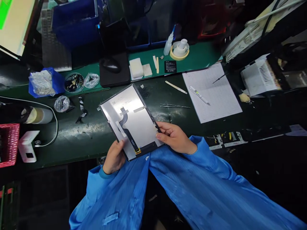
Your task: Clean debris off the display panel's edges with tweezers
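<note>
Between my two hands is a tablet display panel, its silvery back turned up and tilted toward me. A black flex cable runs down that back, taped in places, to a yellow-edged connector near the lower edge. My left hand grips the lower left side, thumb on top and the other fingers underneath. On the right side, my right hand pinches the edge between thumb and fingers. The panel is held over the bench's front edge, close to my blue coat.
Tweezers, a thin stick and lined paper with a pen lie beyond my right hand. A dropper bottle and tape rolls stand behind. To the left are a blue bin and white cable.
</note>
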`<state>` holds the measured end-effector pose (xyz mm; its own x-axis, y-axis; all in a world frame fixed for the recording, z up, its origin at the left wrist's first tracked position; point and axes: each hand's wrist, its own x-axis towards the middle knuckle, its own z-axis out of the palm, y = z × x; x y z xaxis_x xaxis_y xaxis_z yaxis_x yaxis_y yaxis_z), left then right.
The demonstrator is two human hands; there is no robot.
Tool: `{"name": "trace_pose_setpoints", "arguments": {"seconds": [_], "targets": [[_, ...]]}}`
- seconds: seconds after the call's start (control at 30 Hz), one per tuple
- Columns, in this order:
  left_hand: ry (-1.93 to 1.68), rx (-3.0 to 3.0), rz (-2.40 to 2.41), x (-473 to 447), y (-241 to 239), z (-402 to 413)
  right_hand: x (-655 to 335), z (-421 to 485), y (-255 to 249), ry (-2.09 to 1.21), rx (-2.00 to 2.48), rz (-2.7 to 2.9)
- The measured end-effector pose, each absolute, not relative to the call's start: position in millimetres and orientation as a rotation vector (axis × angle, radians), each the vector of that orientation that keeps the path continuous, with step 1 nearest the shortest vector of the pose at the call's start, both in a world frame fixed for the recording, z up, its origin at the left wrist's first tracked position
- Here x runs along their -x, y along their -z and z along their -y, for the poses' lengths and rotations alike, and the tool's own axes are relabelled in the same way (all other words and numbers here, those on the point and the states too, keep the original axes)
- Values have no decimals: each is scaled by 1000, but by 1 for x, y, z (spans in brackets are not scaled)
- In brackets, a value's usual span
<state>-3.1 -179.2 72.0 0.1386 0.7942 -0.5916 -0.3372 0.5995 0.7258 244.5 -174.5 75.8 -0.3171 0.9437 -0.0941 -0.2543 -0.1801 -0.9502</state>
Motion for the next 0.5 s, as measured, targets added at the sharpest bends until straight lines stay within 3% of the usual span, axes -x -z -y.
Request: {"name": "trace_pose_setpoints", "arguments": {"seconds": [0.5], "targets": [[-1007,-410,-1280,4,-73,175,-254,185,-89,-1858,1074,991]]}}
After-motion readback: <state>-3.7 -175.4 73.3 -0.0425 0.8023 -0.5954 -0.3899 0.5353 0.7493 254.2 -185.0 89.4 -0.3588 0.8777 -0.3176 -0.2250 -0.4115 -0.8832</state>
